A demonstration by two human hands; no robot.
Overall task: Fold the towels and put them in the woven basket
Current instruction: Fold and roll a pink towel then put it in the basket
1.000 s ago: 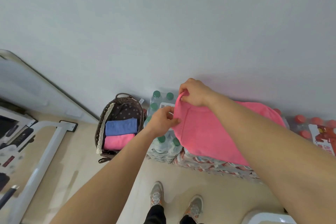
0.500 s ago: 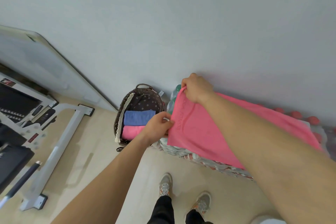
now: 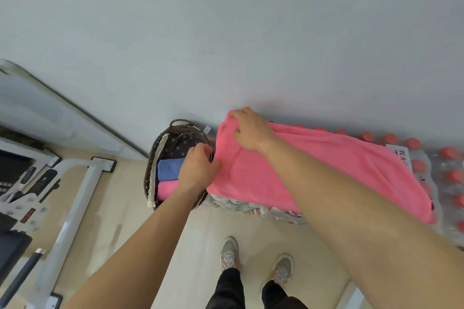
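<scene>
The pink towel (image 3: 326, 170) lies spread over shrink-wrapped bottle packs (image 3: 251, 208). Its long axis runs rightward from both hands, so the free end is well apart from either. Both hold the short left edge: the right hand (image 3: 251, 130) grips the far corner by the wall, fingers curled into bunched cloth, and the left hand (image 3: 198, 168) pinches the near corner. The woven basket (image 3: 190, 133) stands just left of that edge, nearer the left hand (which partly covers it). Inside it are a blue towel (image 3: 169, 169) and a folded pink towel (image 3: 167, 189). The cloth looks plush and rippled at the grips — likely to sag when lifted.
</scene>
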